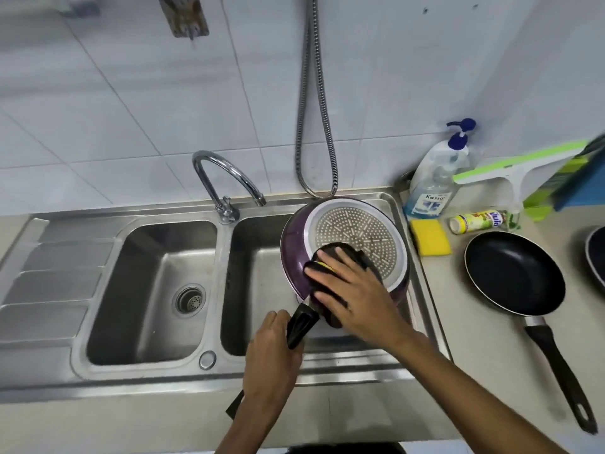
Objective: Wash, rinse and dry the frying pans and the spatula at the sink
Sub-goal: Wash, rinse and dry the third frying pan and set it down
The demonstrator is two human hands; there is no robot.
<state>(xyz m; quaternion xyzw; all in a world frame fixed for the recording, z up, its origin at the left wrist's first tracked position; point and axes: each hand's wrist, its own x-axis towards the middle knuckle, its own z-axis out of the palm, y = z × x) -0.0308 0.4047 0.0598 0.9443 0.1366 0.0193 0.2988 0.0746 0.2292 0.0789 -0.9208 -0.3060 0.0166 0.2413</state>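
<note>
A purple frying pan (294, 253) is held upside down over the right sink basin (262, 322), its dotted metal base facing me. My left hand (270, 358) grips its black handle (299, 327). My right hand (353, 296) presses a dark scrubbing pad with a yellow sponge layer (330, 257) flat against the pan's base and rim, fingers straight. A second black frying pan (514, 273) lies on the counter to the right, handle pointing toward me. The edge of another pan (597, 253) shows at the far right. No spatula is clearly visible.
The curved tap (226, 178) stands between the two basins; the left basin (147, 290) holds only its drain. A yellow sponge (430, 237), a soap pump bottle (435, 181), a small lying bottle (478, 220) and a green squeegee (517, 168) sit right of the sink. A metal hose (314, 126) hangs on the wall.
</note>
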